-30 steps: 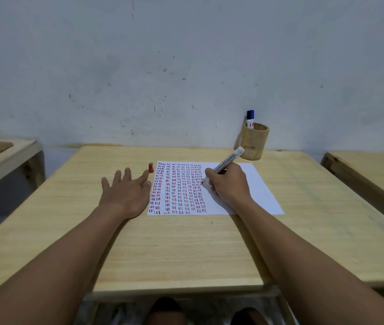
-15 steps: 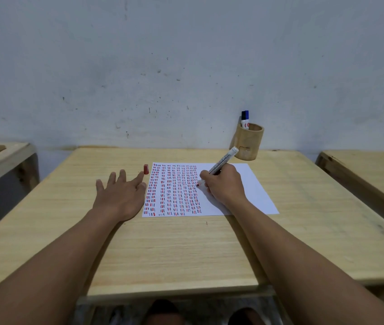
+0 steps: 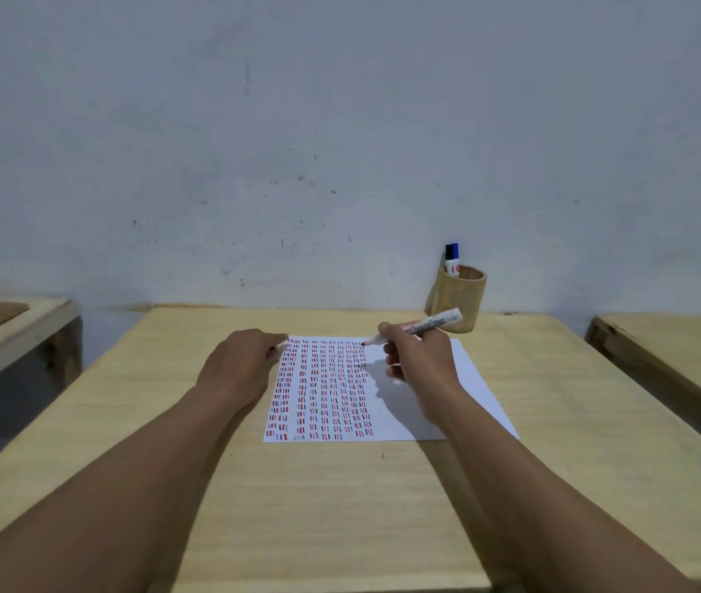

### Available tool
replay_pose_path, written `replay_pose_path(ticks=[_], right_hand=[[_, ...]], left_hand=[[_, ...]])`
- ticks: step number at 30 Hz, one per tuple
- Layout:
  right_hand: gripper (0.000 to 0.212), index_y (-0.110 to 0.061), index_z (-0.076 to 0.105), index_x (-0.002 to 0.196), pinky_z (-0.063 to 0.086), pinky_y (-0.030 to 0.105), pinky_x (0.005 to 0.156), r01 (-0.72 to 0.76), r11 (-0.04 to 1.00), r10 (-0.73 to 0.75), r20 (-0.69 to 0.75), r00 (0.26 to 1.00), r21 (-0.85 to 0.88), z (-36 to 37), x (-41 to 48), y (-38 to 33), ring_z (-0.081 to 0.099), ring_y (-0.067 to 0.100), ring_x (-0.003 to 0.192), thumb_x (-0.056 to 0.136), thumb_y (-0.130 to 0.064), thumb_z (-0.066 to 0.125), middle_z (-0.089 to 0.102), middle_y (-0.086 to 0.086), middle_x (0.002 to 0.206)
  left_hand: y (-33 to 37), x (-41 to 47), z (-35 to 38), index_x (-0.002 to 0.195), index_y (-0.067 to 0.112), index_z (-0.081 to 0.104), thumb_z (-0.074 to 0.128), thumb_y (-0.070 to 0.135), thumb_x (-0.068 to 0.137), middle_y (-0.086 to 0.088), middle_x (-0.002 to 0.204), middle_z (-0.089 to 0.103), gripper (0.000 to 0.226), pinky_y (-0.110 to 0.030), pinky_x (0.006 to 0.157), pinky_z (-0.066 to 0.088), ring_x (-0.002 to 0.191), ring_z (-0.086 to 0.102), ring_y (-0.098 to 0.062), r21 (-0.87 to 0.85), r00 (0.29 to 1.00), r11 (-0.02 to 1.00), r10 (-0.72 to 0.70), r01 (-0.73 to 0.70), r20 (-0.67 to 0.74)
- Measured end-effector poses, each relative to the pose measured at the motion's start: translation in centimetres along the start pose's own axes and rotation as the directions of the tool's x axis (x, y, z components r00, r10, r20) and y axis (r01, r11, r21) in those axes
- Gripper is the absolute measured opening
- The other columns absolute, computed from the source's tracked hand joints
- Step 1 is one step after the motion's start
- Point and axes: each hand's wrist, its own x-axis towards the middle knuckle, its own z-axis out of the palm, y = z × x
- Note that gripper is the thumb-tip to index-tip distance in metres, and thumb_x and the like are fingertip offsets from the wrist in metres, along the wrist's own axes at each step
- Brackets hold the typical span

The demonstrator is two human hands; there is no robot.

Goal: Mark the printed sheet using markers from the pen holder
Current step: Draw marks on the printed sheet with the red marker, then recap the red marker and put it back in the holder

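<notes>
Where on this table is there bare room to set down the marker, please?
Bare wood lies along the table between the sheet and the near edge, and right of the sheet below the pen holder. The far middle is crowded by the left hand, right hand and marker.

We face a pale grey-white wall (image 3: pixel 340 122), scuffed and flecked with small dark marks. Against it stands our light wooden worktop (image 3: pixel 340 507), its grain running lengthwise. To the left we see another wooden table (image 3: pixel 10 331) with a darker board lying on it, to the right a third (image 3: pixel 673 348). The light is soft and even, with faint shadows.
</notes>
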Motion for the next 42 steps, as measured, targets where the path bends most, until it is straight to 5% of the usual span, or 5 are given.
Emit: replay_pose_path(ticks=[6,10,17,38,42], right_hand=[[0.017,0.000,0.073,0.083,0.048,0.023,0.048,-0.090,0.983,0.085,0.038,0.996,0.158,0.2,-0.4,-0.7,0.052,0.016,0.055,0.092,-0.010,0.063,0.059,0.009,0.066],[0.018,-0.001,0.072,0.088,0.050,0.022,0.050,-0.077,0.982,0.071,0.044,0.997,0.172,0.1,-0.8,-0.9,0.056,0.013,0.058,0.092,-0.018,0.069,0.061,0.004,0.066],[0.015,-0.006,0.072,0.084,0.053,0.023,0.055,-0.011,0.964,0.005,0.024,1.000,0.264,-0.5,-1.7,-2.7,0.059,0.011,0.059,0.091,-0.019,0.072,0.064,0.003,0.068],[0.014,-0.004,0.072,0.086,0.057,0.019,0.057,-0.034,0.939,-0.006,0.116,0.993,0.341,-2.6,-2.2,-5.3,0.060,0.010,0.060,0.092,-0.016,0.073,0.063,0.005,0.069],[0.015,-0.001,0.067,0.098,0.058,0.020,0.058,-0.026,0.900,0.041,-0.026,0.999,0.434,-2.0,-1.9,-6.0,0.063,0.013,0.064,0.091,-0.012,0.074,0.065,0.008,0.075]], left_hand=[[1.5,-0.5,-1.0,0.098,0.021,0.076,0.064,0.019,0.093,0.003,0.092,0.076,0.012,-0.031,0.073,0.051,0.088,0.069,-0.020,-0.172,0.987,0.983,-0.089,0.065,-0.133],[5.6,-0.4,-2.5,0.089,0.020,0.076,0.071,0.020,0.090,0.011,0.083,0.076,0.006,-0.016,0.070,0.045,0.084,0.068,-0.004,-0.564,0.978,0.819,-0.188,0.106,-0.089],[10.0,-0.8,-3.7,0.095,0.020,0.077,0.068,0.021,0.093,-0.001,0.094,0.078,0.009,-0.033,0.077,0.052,0.090,0.070,-0.018,-0.815,0.979,0.551,-0.184,0.177,0.088],[14.5,-0.7,-4.5,0.094,0.005,0.078,0.067,0.013,0.094,-0.011,0.093,0.077,0.014,-0.035,0.087,0.060,0.083,0.068,-0.019,-0.914,0.974,0.349,-0.159,0.208,0.161],[15.5,-0.5,-4.5,0.093,0.009,0.080,0.068,0.017,0.093,-0.007,0.088,0.078,0.014,-0.036,0.086,0.061,0.086,0.071,-0.021,-0.897,0.986,0.419,-0.144,0.141,0.088]])
